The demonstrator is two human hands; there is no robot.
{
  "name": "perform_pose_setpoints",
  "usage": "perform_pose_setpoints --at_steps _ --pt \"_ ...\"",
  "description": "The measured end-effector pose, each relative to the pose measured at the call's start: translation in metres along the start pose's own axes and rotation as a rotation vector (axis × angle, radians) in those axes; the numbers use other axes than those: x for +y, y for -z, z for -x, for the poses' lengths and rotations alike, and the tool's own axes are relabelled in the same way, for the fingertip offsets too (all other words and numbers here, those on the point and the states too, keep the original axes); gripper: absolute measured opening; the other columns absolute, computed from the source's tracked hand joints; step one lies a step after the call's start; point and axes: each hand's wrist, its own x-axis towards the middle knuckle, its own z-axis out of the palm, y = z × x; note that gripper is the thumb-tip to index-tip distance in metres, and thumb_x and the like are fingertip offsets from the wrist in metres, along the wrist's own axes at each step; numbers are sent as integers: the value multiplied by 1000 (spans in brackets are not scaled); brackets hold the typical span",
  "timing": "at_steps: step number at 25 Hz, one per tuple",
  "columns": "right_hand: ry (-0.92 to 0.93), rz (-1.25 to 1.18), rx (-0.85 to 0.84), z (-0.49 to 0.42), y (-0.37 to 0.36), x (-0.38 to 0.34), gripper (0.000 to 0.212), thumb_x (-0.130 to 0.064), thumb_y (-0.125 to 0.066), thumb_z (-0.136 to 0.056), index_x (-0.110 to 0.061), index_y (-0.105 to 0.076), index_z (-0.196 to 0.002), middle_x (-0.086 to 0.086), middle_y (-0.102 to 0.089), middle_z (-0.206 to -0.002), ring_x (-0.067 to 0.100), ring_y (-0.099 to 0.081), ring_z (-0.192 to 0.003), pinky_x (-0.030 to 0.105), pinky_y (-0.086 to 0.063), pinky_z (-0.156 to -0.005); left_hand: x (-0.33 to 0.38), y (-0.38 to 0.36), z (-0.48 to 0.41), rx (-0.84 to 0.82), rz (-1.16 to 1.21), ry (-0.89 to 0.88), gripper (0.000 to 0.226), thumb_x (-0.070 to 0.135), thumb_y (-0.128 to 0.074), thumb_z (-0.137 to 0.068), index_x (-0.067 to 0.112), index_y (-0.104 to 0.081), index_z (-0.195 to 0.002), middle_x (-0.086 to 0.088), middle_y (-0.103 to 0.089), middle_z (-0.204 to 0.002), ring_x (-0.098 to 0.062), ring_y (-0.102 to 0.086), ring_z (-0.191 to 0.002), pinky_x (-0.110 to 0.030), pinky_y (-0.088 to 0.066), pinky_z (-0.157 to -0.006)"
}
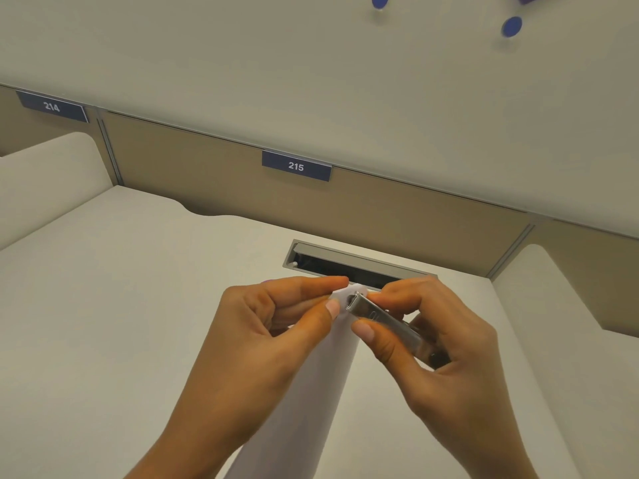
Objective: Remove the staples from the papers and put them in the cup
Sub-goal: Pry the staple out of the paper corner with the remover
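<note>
Here, staple remover [387, 323] on the papers [318, 392].

Papers [297, 402]: white, held up in the air, seen as a narrow strip rising from the bottom edge of the view to a top corner. The left hand [276, 326] pinches that corner between thumb and forefinger. Staple remover [383, 323]: flat, silver metal, tilted, gripped in the right hand [439, 347]. Its tip touches the paper corner. The staple itself is too small to make out.
</note>
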Motion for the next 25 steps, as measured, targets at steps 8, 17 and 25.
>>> perform_pose_setpoints --at_steps 8,17,25 --pt "135 -22 -72 -5 5 11 19 -36 -69 -80 -22 -65 -92 -16 -60 -94 11 -63 -85 11 -51 -62 3 6 -3 -103 -38 9 22 35 -64 -70 35 -76 -89 25 -75 -80 8 -70 -80 -2 -49 -60" --pt "251 -30 -211 -10 14 23 20 -32 -70 -82 -24 -63 -99 -8 -58 -101 13 -63 -92 20 -58 -67 -4 10 -11 -175 5 121 19 32 -67 -71 31 -79 -86 17 -77 -86 -3 -72 -83 -10 -54 -62" --pt "250 -80 -123 -3 12 25 22 -34 -70 -81 -23 -65 -100 -7 -56 -99 9 -62 -90 11 -54 -66 -1 12 -16 -226 43 140 28 31 -65 -72 22 -78 -95 2 -78 -89 -17 -75 -82 -23 -60 -71"
